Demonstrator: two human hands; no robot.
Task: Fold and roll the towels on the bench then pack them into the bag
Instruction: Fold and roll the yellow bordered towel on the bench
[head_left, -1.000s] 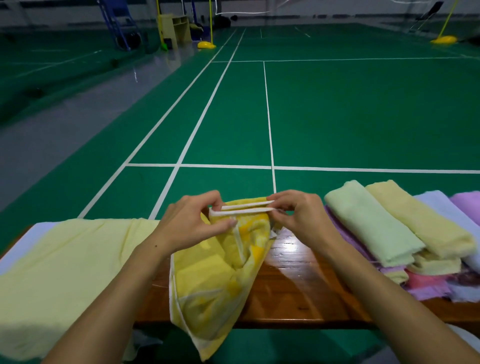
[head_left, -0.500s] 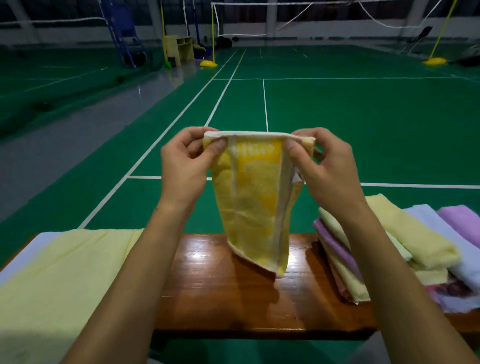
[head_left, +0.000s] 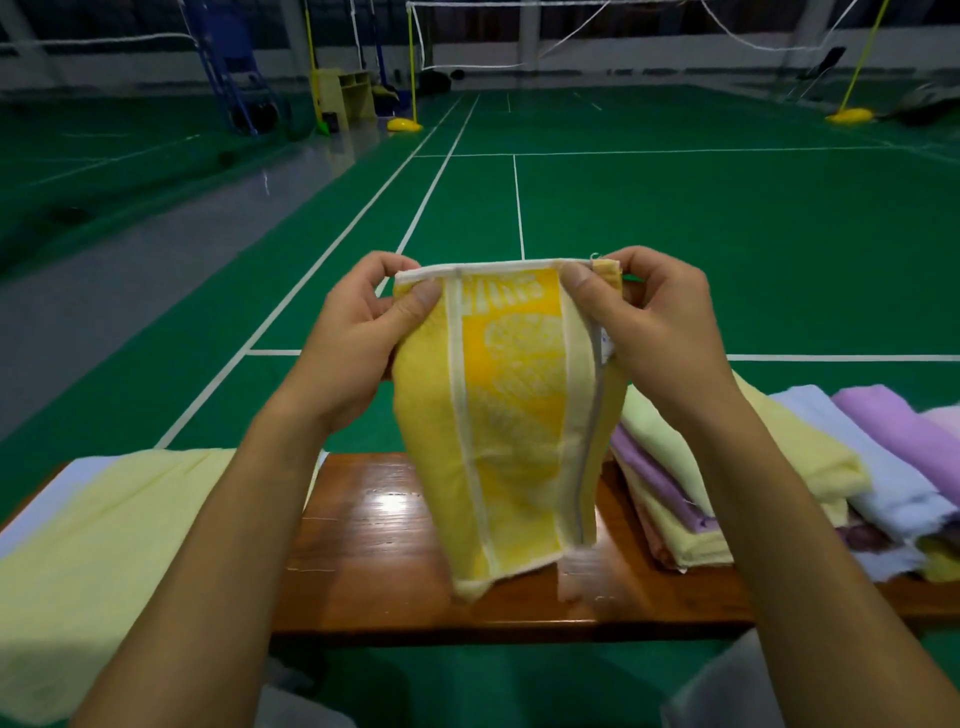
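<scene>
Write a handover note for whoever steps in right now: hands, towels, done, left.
Left hand and right hand each pinch a top corner of the yellow patterned towel, which hangs folded above the wooden bench.
A pale yellow towel lies spread at the bench's left end; the stack of folded towels sits at the right.
Done: some towels are folded.
Left: roll this one, fold the spread one, pack. No bag in view.

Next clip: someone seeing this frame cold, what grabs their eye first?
The yellow patterned towel hanging at centre frame, its top edge pinched at the corners by the left hand and right hand, above the glossy wooden bench. Next, the stack of folded pastel towels at the right end of the bench, and a pale yellow towel spread over its left end.
</scene>
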